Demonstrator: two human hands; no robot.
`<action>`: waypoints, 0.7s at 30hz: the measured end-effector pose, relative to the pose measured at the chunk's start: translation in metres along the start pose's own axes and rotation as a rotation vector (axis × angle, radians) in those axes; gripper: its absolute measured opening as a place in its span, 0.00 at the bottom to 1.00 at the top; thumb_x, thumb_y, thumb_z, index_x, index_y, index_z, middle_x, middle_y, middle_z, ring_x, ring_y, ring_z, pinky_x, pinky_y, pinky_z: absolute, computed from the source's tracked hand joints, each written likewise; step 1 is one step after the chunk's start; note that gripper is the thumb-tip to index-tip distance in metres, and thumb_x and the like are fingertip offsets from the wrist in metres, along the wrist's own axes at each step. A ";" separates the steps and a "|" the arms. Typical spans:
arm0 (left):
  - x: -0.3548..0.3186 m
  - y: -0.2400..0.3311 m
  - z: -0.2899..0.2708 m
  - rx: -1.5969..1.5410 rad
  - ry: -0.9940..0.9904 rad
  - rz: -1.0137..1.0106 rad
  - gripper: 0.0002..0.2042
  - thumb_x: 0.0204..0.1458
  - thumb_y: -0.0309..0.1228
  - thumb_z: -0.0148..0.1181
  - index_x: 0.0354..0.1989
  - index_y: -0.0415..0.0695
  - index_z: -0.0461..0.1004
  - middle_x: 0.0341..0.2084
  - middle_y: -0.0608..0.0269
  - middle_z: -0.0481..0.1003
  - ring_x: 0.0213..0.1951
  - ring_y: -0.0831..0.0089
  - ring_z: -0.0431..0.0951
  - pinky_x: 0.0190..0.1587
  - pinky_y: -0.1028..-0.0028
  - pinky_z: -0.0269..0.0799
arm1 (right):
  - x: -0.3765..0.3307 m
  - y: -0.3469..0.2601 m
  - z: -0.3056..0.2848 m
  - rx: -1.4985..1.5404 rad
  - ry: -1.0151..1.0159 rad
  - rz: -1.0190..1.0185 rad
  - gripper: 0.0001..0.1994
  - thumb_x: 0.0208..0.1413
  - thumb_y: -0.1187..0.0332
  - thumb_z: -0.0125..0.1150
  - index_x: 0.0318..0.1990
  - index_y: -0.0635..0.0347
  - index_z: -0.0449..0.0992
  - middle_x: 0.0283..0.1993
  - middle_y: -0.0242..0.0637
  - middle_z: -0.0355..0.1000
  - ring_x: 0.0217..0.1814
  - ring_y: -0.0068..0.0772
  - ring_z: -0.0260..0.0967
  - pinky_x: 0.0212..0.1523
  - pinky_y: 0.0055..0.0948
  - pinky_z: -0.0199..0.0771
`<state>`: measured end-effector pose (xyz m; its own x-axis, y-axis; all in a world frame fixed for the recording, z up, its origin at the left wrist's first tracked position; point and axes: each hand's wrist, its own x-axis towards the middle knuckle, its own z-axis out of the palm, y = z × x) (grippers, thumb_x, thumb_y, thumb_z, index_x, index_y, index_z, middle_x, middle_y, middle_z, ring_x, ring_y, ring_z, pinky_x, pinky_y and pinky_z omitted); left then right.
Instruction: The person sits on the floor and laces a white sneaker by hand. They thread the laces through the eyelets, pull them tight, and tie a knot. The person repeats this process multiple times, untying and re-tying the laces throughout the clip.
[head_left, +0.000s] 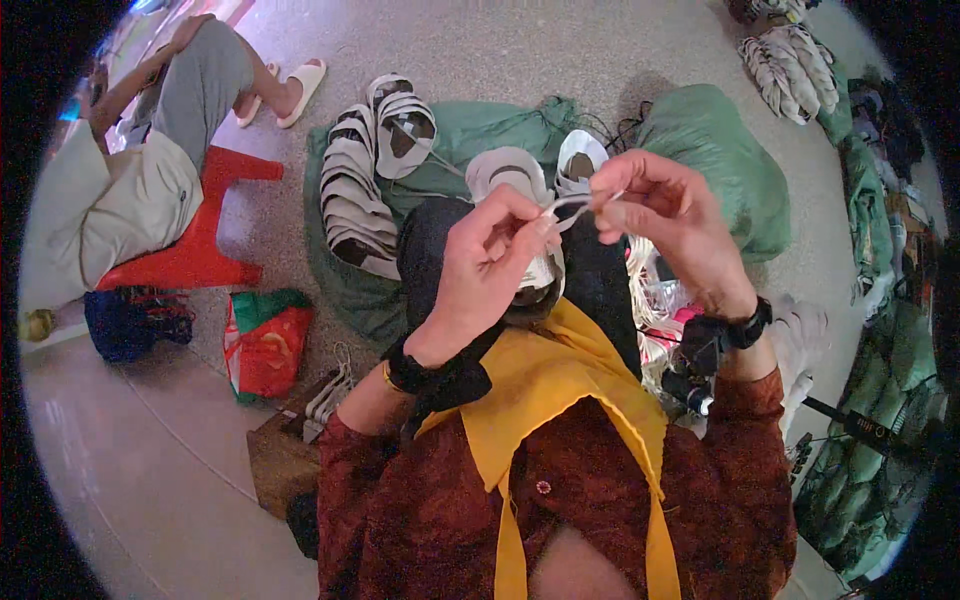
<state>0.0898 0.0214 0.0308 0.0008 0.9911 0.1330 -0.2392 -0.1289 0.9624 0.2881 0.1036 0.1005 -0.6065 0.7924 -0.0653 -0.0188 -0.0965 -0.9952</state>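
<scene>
The left hand and the right hand are both closed, each pinching the same thin white lace with thumb and fingers. The lace is up in the air between them, just over the lap, and it bends in a small loop. The step in hand looks like getting this lace ready, maybe sorting out its ends; I can't tell if there is a knot. The next move seems to call for a soft, steady pinch and a good look at the tips, so the lace does not slip or twist. Now the counting. There are two hands at work and one lace held up. One pale shoe upper sits below the hands, between the knees, and one more white shoe upper is just past it. On the green sack there are two rows of pale shoe uppers, one long row and one short row, tucked so close that I can't count each one. One heap of white laces is by the right knee, too tangled to count. There is one fat green bag and one red stool.
</scene>
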 end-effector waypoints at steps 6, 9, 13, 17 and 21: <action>0.006 -0.001 0.008 -0.055 0.035 0.031 0.02 0.63 0.18 0.54 0.39 0.38 0.69 0.37 0.66 0.74 0.45 0.82 0.74 0.47 0.79 0.72 | 0.014 0.010 0.004 -0.014 0.138 0.026 0.09 0.61 0.69 0.66 0.46 0.63 0.80 0.37 0.33 0.81 0.35 0.20 0.77 0.34 0.19 0.78; 0.009 -0.002 0.013 -0.125 0.032 0.041 0.03 0.61 0.16 0.55 0.39 0.38 0.70 0.39 0.65 0.75 0.47 0.80 0.75 0.50 0.78 0.72 | 0.018 0.010 0.007 -0.082 0.138 0.013 0.08 0.61 0.69 0.66 0.44 0.62 0.81 0.35 0.31 0.81 0.33 0.17 0.77 0.30 0.17 0.75; 0.009 -0.003 0.011 -0.143 0.033 -0.026 0.04 0.60 0.15 0.56 0.38 0.38 0.70 0.40 0.63 0.76 0.47 0.77 0.77 0.52 0.77 0.72 | 0.021 0.009 0.008 -0.101 0.139 0.018 0.08 0.61 0.69 0.66 0.45 0.62 0.81 0.33 0.29 0.80 0.32 0.15 0.76 0.27 0.17 0.72; 0.010 -0.001 0.013 -0.118 0.060 0.006 0.05 0.59 0.14 0.57 0.37 0.37 0.70 0.39 0.62 0.76 0.45 0.75 0.80 0.51 0.76 0.74 | 0.022 0.010 0.008 -0.053 0.142 0.035 0.09 0.61 0.70 0.65 0.46 0.61 0.81 0.38 0.31 0.81 0.32 0.15 0.75 0.27 0.16 0.70; 0.010 -0.003 0.015 -0.115 0.161 0.078 0.05 0.58 0.14 0.57 0.38 0.37 0.70 0.38 0.62 0.76 0.43 0.75 0.80 0.49 0.76 0.75 | 0.019 0.017 0.008 0.043 0.184 0.055 0.11 0.62 0.70 0.65 0.50 0.61 0.80 0.41 0.32 0.81 0.34 0.16 0.75 0.30 0.17 0.72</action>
<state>0.1051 0.0307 0.0325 -0.1751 0.9718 0.1576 -0.3417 -0.2101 0.9160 0.2699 0.1121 0.0831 -0.4523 0.8815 -0.1357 -0.0257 -0.1649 -0.9860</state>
